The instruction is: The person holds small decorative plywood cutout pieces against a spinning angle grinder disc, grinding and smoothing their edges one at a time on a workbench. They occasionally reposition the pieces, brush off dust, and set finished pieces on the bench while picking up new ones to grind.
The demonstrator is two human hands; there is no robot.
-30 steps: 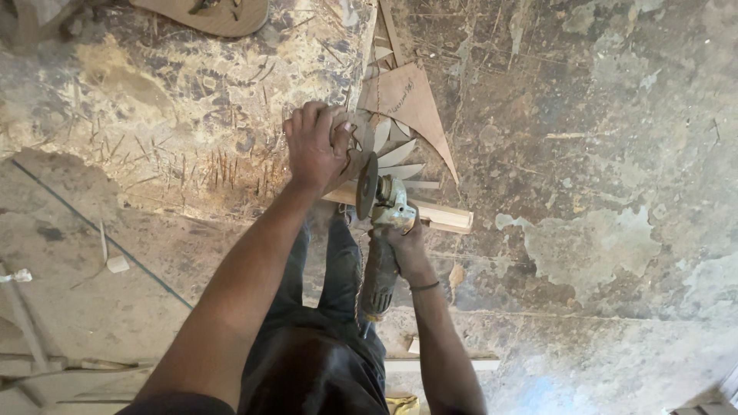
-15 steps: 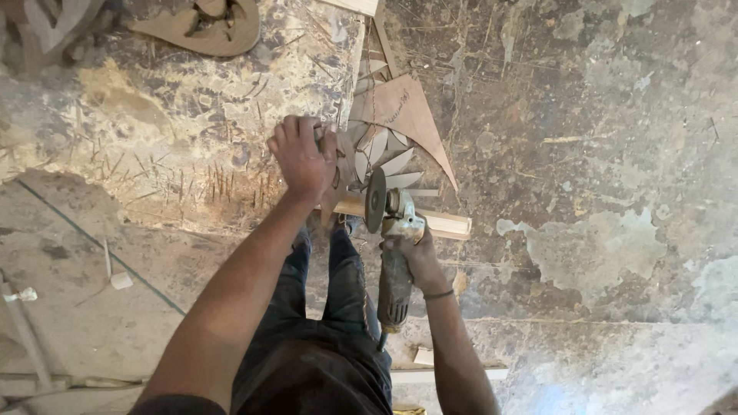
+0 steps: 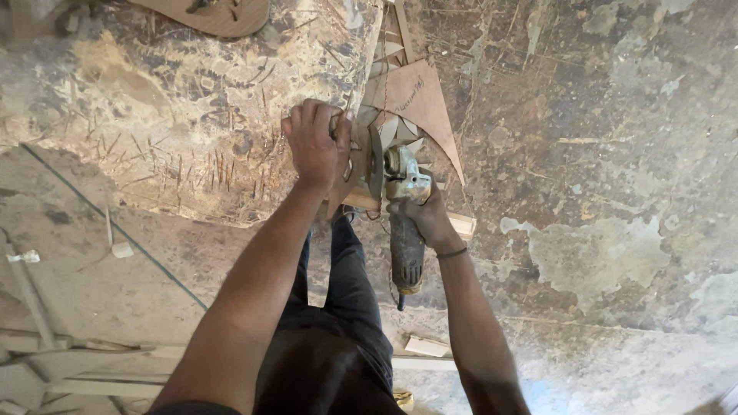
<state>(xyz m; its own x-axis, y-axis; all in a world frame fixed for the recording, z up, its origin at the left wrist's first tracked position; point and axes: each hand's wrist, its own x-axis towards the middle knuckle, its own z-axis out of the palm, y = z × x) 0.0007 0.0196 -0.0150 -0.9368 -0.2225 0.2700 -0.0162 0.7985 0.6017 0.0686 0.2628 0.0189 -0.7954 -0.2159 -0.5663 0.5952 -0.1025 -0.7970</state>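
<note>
The floor (image 3: 615, 154) fills the view, rough and mottled in brown and grey, with pale patches to the right and scratch marks to the left. A thin dark cord (image 3: 115, 230) runs slantwise across its left part. Pale wooden strips (image 3: 92, 369) lie along the lower left edge, and a small offcut (image 3: 427, 346) lies near the person's right forearm. Part of a sandal (image 3: 215, 11) shows at the top edge.

The person's dark trousers (image 3: 346, 307) run up the middle toward the work. Above them lies a thin brown board (image 3: 419, 100) cut to a pointed, triangular shape, with pale slats (image 3: 388, 127) under it and a light wooden block (image 3: 461, 224) just beside the right hand.

The angle grinder (image 3: 403, 223) is at the centre, its dark body pointing back toward the person and its disc (image 3: 376, 165) upright, set against the board's lower edge. The right hand (image 3: 423, 215) grips the grinder just behind its metal head, fingers wrapped tight around the body; a dark band sits on the wrist. The left hand (image 3: 315, 146) presses down on the board's left part just beside the disc, its fingers (image 3: 307, 115) curled close together over the wood.
</note>
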